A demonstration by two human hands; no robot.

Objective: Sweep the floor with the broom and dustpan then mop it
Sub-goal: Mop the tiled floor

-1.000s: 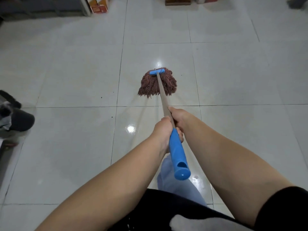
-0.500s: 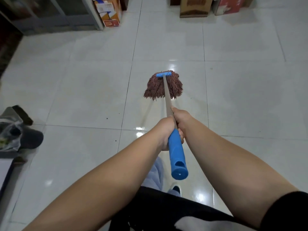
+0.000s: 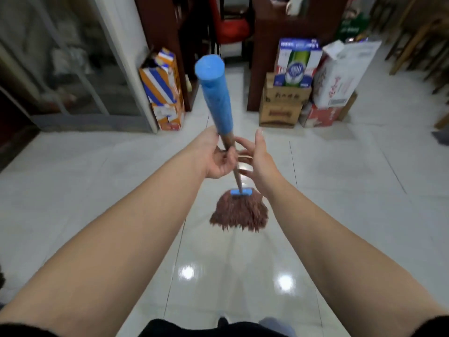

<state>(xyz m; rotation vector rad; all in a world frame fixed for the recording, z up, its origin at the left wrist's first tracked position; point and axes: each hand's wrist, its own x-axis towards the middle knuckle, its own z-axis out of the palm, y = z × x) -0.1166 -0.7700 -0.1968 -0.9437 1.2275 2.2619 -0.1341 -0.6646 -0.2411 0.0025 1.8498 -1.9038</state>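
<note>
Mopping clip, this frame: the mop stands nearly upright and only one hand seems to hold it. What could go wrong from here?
1. Only the left hand grips the mop handle; the right hand is open beside it, so the tall handle might tip or slip.
2. The tiled floor shines near the mop head, possibly wet, so slipping is a risk.
3. Stacked cardboard boxes stand close ahead; a swinging handle could knock them.

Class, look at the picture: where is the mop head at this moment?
In the head view the brown mop head sits on the white tiled floor at centre frame, between the person's forearms, just below the left hand gripping the handle.
</note>
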